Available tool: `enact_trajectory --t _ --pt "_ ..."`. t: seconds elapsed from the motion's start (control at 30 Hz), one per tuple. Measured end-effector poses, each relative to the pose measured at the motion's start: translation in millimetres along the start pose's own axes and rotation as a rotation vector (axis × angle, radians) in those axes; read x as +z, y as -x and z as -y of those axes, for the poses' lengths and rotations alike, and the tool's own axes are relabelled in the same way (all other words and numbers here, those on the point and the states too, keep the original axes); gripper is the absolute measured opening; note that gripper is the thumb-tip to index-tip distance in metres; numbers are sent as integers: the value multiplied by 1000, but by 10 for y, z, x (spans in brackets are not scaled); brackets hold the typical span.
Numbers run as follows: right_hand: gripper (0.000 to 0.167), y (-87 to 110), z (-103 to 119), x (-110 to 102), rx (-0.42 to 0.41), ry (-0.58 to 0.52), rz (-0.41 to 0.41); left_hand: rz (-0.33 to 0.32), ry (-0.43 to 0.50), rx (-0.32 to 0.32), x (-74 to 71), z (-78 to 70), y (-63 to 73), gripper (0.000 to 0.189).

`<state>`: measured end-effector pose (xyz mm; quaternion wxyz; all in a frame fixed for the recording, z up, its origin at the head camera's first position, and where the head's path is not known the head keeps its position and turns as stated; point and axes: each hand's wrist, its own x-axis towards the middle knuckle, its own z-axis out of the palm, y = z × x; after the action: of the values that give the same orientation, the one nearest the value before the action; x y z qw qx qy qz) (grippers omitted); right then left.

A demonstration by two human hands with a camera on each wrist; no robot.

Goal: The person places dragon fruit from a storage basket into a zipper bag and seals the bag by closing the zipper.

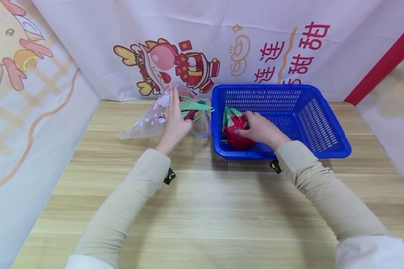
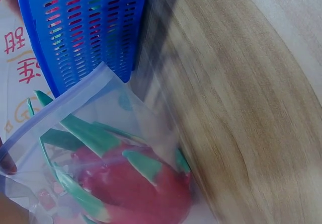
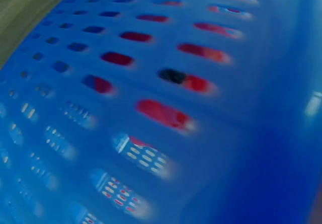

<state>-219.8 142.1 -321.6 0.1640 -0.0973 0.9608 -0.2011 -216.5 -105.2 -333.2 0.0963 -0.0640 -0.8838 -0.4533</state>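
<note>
Okay, so both hands are busy toward the far side of the table (image 1: 202, 209). My right hand (image 1: 262, 129) is down in the blue basket (image 1: 330, 152), thumb and fingers curled round a red dragon fruit (image 1: 239, 141) sitting at the left end. My left hand (image 1: 176, 119) lies along a clear plastic bag (image 1: 148, 123) just beside the basket, fingers pretty much straight; can't tell if the thumb is nipping the plastic or only touching it. Inside that bag is a second dragon fruit (image 2: 146, 194), with leaf tips poking past the zip strip (image 2: 55, 107) toward the basket.

Technique-wise, I'd grip the fat round part, not the leaves, since those look likely to bend or catch. Lifting straight up and over the rim probably beats dragging, as those slotted walls could snag stuff. On the bag side, light flat fingers should be enough to stop it sliding, and I'd mind those leaves so they don't jam the mouth.

Writing: the backdrop (image 1: 208, 22) has red characters (image 1: 272, 52). I can read 连连 and 甜甜, plus another one cut off by the basket. No brand I can spot on the basket. The bag has small printed pictures, but no lettering I can make out.
</note>
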Motion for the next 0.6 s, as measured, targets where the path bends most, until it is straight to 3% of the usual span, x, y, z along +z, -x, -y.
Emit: enact_trajectory --t 0.3,0.6 --pt "77 -13 -56 87 -9 -17 1 -6 4 1 7 14 6 104" --pt "88 -90 -184 107 -58 -56 86 -3 -9 5 16 27 7 103"
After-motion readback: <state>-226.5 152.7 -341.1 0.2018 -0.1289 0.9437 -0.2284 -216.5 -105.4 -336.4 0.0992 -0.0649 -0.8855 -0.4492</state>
